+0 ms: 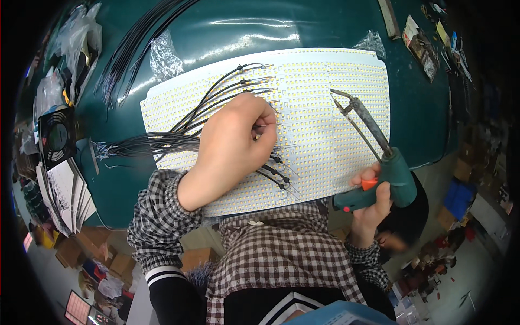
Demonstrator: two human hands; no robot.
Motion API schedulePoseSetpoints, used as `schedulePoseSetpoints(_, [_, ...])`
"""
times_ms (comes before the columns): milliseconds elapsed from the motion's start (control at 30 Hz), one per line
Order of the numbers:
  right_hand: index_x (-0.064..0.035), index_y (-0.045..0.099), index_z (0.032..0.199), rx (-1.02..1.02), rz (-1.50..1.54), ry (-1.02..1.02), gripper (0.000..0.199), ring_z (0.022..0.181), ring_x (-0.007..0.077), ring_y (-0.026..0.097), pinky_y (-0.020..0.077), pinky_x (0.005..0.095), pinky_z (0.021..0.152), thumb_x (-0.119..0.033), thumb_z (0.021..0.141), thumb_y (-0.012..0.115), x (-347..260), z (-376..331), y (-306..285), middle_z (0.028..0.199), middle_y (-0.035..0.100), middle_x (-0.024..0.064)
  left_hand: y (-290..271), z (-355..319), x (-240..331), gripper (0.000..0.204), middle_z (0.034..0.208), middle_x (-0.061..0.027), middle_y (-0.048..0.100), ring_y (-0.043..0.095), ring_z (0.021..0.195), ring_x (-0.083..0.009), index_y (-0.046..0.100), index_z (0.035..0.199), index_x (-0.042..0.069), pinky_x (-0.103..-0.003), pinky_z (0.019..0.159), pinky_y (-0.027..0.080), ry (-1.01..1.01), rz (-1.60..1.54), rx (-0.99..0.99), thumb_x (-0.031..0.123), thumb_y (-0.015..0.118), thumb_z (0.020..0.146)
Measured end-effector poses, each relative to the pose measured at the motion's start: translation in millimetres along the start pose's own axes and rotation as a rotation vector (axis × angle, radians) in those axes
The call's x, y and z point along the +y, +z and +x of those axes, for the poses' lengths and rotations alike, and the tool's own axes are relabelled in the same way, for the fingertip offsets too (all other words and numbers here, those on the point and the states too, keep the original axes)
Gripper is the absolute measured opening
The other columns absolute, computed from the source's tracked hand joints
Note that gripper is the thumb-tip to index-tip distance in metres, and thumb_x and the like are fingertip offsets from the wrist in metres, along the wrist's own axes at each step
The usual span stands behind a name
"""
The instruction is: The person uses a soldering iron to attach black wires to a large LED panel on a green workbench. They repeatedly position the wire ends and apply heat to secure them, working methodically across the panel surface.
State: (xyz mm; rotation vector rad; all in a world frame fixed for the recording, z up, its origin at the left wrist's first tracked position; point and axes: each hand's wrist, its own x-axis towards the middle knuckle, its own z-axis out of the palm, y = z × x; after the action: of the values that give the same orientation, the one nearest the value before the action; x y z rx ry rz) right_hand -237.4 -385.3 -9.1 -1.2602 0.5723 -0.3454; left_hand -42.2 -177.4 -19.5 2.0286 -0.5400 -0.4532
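Several thin black cables [170, 140] already cross the yellow-dotted white panel [357, 130] on the green table [265, 40], another black bundle [135, 39] lies aside, the left hand [233, 130] seemingly pinches one cable, the right hand [374, 208] grasps a green soldering gun [398, 179].

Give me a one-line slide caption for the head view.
Left hand handling black wires on a white LED board, right hand gripping a green soldering gun.

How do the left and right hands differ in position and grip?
The left hand is over the LED panel; the right hand is by the panel's lower right corner.
The left hand makes a tight pinch, apparently on a thin wire; the right hand wraps round the green soldering gun.
Shared: both come out of checked sleeves.
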Motion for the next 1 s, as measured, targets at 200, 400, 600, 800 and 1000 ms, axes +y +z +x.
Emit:
schedulePoseSetpoints(200, [0.0025,0.052,0.122,-0.011,-0.012,0.006,0.048,0.086,0.0225,0.062,0.053,0.0384,0.075,-0.038,0.097,0.059,0,-2,1,0.1,0.061,0.0098,1,1,-2,0.004,0.077,-0.0082,0.061,0.063,0.067,-0.0234,0.063,0.079,0.005,-0.035,0.06,0.05,0.01,0.018,0.015,0.004,0.067,0.078])
schedulePoseSetpoints(400, [0.0039,0.053,0.12,0.027,0.015,0.036,0.046,0.086,0.0243,0.064,0.0557,0.0399,0.075,-0.033,0.095,0.063,0,-5,3,0.1,0.061,0.0122,4,3,-3,0.004,0.076,-0.0084,0.061,0.064,0.067,-0.0236,0.063,0.078,0.005,-0.036,0.06,0.051,0.039,0.086,0.011,0.005,0.067,0.078])
schedulePoseSetpoints(600, [0.0052,0.052,0.122,-0.019,-0.104,0.032,0.046,0.085,0.0248,0.065,0.0573,0.0383,0.072,-0.03,0.095,0.062,-7,-13,5,0.1,0.061,0.014,4,2,-8,0.005,0.076,-0.0095,0.06,0.064,0.068,-0.0262,0.061,0.077,0.004,-0.039,0.059,0.05,0.068,0.026,0.023,0.004,0.066,0.078])
schedulePoseSetpoints(800, [0.0072,0.051,0.125,-0.107,-0.196,0.027,0.048,0.083,0.0243,0.065,0.0579,0.0367,0.071,-0.028,0.095,0.061,-5,-18,1,0.1,0.06,0.0148,5,3,-9,0.005,0.077,-0.0109,0.061,0.064,0.068,-0.0282,0.061,0.077,0.004,-0.04,0.059,0.05,0.1,0.086,0.015,0.003,0.066,0.078])
schedulePoseSetpoints(1000, [0.0102,0.055,0.12,-0.098,-0.345,0.051,0.048,0.08,0.0235,0.065,0.0564,0.0357,0.069,-0.028,0.092,0.065,-10,-26,2,0.093,0.064,0.0164,5,3,-9,0.006,0.076,-0.0112,0.06,0.063,0.068,-0.0288,0.061,0.077,0.004,-0.041,0.059,0.049,0.107,0.072,0.014,0.003,0.066,0.078])
